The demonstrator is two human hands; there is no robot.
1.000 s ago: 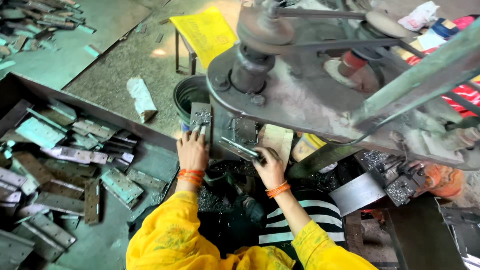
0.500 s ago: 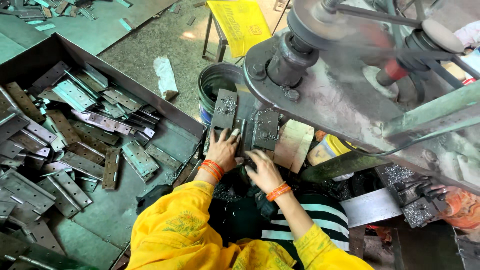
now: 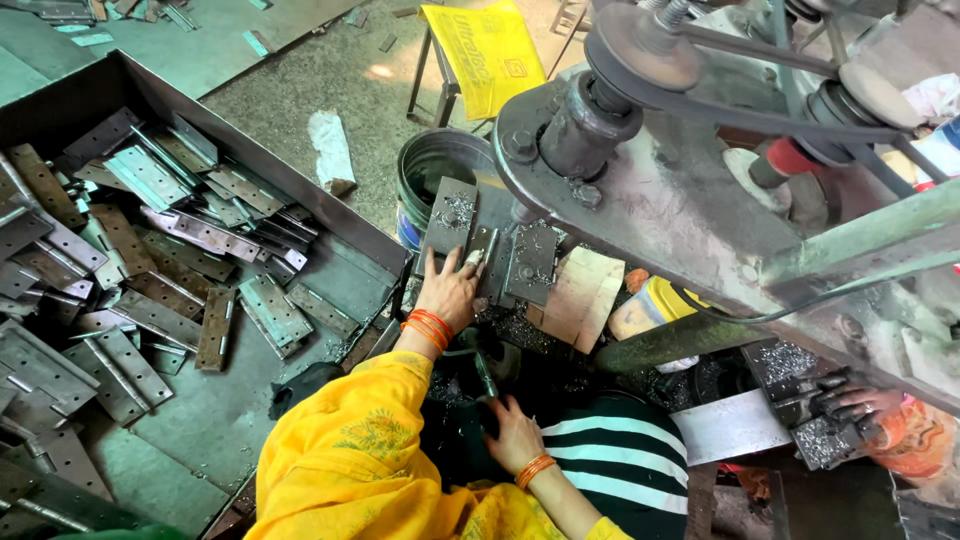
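The hinge plate (image 3: pixel 482 255) sits on the drill press's small steel work plate (image 3: pixel 450 215), right under the spindle. Left hand (image 3: pixel 450 290) lies flat on it, fingers (image 3: pixel 432 262) spread, pinning rather than gripping. Right hand (image 3: pixel 515 435) is down low by the lap; can't tell what it holds. I'd keep fingertips away from the bit and press firmly. Tray of hinges (image 3: pixel 150 260) is off to the left.

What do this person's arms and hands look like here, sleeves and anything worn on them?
Both hands are bare, no gloves. The left hand has a stack of orange-red bangles at the wrist, the right hand a few orange bangles. Both arms come out of loose bright yellow sleeves with a faint embroidered pattern. No rings that I can make out.
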